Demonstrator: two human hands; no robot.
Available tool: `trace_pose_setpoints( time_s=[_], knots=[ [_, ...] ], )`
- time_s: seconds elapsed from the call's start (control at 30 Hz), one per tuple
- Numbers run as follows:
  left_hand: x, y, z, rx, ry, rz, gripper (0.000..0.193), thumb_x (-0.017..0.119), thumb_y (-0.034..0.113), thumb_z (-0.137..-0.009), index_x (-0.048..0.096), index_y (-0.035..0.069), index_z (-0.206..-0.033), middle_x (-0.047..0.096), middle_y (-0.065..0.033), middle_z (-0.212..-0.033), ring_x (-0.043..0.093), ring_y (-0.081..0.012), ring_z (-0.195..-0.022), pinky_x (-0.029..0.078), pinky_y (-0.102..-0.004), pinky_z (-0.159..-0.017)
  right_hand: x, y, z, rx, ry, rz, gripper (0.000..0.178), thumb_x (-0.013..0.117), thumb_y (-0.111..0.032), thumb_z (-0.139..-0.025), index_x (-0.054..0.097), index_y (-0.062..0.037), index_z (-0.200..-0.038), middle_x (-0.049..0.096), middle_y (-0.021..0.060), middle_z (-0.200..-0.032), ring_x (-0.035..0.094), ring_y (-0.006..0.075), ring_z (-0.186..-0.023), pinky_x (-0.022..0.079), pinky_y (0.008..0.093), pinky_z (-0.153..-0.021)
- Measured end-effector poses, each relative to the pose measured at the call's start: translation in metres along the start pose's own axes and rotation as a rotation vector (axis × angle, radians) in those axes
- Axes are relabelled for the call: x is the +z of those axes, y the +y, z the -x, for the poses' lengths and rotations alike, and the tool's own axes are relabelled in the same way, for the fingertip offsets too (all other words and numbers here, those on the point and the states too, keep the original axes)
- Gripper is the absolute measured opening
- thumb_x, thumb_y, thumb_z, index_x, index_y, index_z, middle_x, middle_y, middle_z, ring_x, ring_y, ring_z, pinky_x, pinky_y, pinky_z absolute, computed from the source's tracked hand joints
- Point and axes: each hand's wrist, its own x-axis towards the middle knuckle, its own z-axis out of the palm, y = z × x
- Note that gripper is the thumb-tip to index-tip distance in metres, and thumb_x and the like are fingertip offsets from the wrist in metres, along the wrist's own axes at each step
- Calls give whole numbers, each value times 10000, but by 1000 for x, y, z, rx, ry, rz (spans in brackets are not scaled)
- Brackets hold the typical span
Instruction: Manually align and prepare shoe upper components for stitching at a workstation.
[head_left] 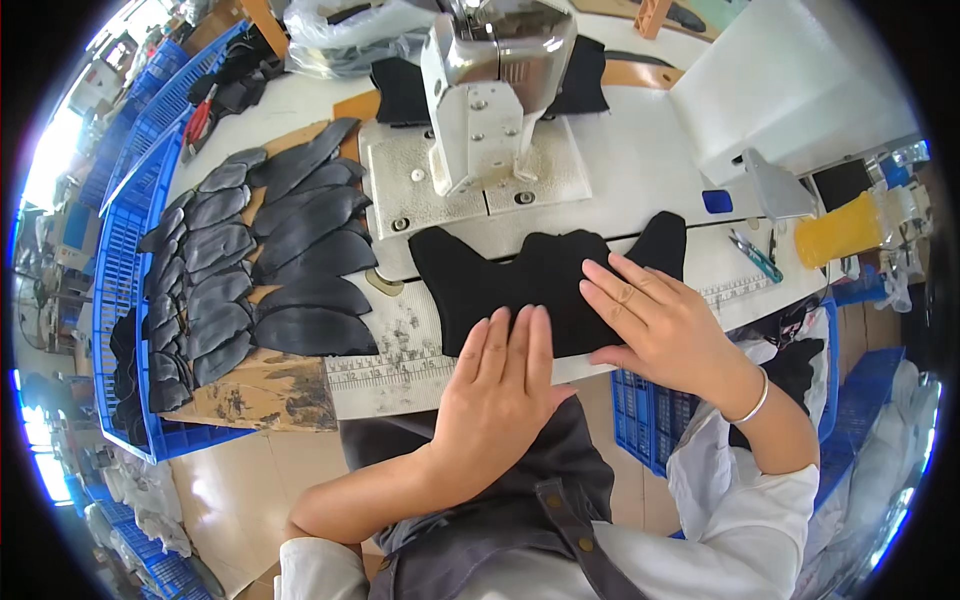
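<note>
A black cut fabric piece (pixel 510 285) with a notched, wavy far edge lies flat on the white sewing table in front of me. My left hand (pixel 500 385) rests with fingers stretched out on its near edge. Also flat and with fingers extended, my right hand (pixel 650 315) presses on the right part of the same piece. Neither hand grips anything. Just beyond the fabric stands the sewing machine head (pixel 480 110) over its metal bed plate (pixel 390 170). More black fabric (pixel 400 90) shows behind the machine.
Rows of dark, leaf-shaped pieces (pixel 310 240) lie on a brown board (pixel 270 395) at the left, beside a blue crate (pixel 110 350). Thread snippers (pixel 758 258) and a yellow thread cone (pixel 840 235) sit at the right. A printed ruler strip (pixel 385 370) runs along the table's near edge.
</note>
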Motion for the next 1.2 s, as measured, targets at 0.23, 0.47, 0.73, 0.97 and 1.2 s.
trace_pose_setpoints(
  time_s=[0.23, 0.47, 0.73, 0.97, 1.2],
  knots=[
    [-35, -19, -25, -95, -219, 193, 588, 716, 391, -778, 576, -32, -1162, 619, -115, -750, 645, -290, -777, 506, -374, -790, -12, 17, -5, -121, 7, -119, 498, 738, -297, -712, 636, -7, -1104, 618, 145, -1220, 641, 276, -1051, 533, 333, -856],
    [-34, -45, -25, 144, 98, -198, 549, 682, 202, -712, 573, -23, -1201, 617, -145, -1146, 588, -264, -1071, 408, -408, -995, -30, -16, -14, -242, 225, 296, 372, 570, -81, -811, 592, 7, -1172, 615, 167, -1224, 626, 309, -1088, 483, 399, -936],
    [-151, -125, 10, -101, 180, -245, 616, 434, -45, -641, 573, -16, -1240, 587, -170, -1256, 552, -328, -1181, 388, -444, -1038, 18, -20, 7, 28, 315, -161, 641, 617, -224, -826, 403, -72, -1411, 378, 176, -1472, 390, 334, -1346, 274, 478, -1102],
    [-86, -218, -76, -148, 434, -344, 527, 537, -67, -743, 536, 33, -1260, 583, -159, -1247, 545, -309, -1176, 421, -407, -1020, 26, -24, 2, 31, 134, -138, 592, 599, -246, -839, 443, -53, -1376, 405, 138, -1457, 388, 316, -1342, 342, 455, -1068],
    [12, -201, -168, 205, 88, -286, 284, 601, 136, -784, 618, 87, -1063, 628, -76, -1059, 578, -222, -1045, 415, -344, -934, 26, -24, 2, 29, 152, -145, 512, 617, -234, -808, 537, -27, -1270, 490, 138, -1379, 441, 316, -1298, 363, 458, -1051]
  ],
)
